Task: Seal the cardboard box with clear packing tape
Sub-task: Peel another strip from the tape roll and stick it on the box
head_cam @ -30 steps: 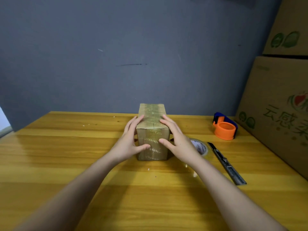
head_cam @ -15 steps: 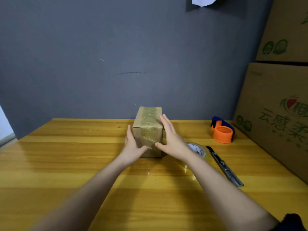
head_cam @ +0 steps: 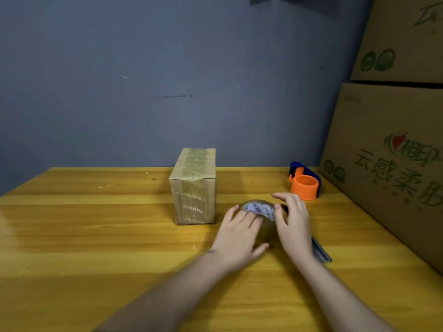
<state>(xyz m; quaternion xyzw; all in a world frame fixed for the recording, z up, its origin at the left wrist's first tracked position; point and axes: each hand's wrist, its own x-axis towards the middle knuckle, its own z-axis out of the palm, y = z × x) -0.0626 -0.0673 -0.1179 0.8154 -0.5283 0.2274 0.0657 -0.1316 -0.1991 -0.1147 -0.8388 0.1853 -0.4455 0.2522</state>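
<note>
The small cardboard box (head_cam: 194, 188) stands on the wooden table (head_cam: 96, 236), with clear tape over its top seam and down its near face. Neither hand touches it. To its right, both hands are on the clear packing tape roll (head_cam: 260, 209), which is tilted so its printed core faces me. My left hand (head_cam: 237, 238) lies over the roll's left side with its thumb spread below. My right hand (head_cam: 293, 221) curls round the roll's right side, thumb on the rim.
An orange and blue tape dispenser (head_cam: 304, 185) sits at the back right. A utility knife (head_cam: 320, 251) lies partly under my right wrist. Large printed cartons (head_cam: 388, 164) are stacked along the table's right edge. A grey wall stands behind.
Both hands have let go of the box and moved right onto the tape roll. The box stands alone, a little further back on the table.
</note>
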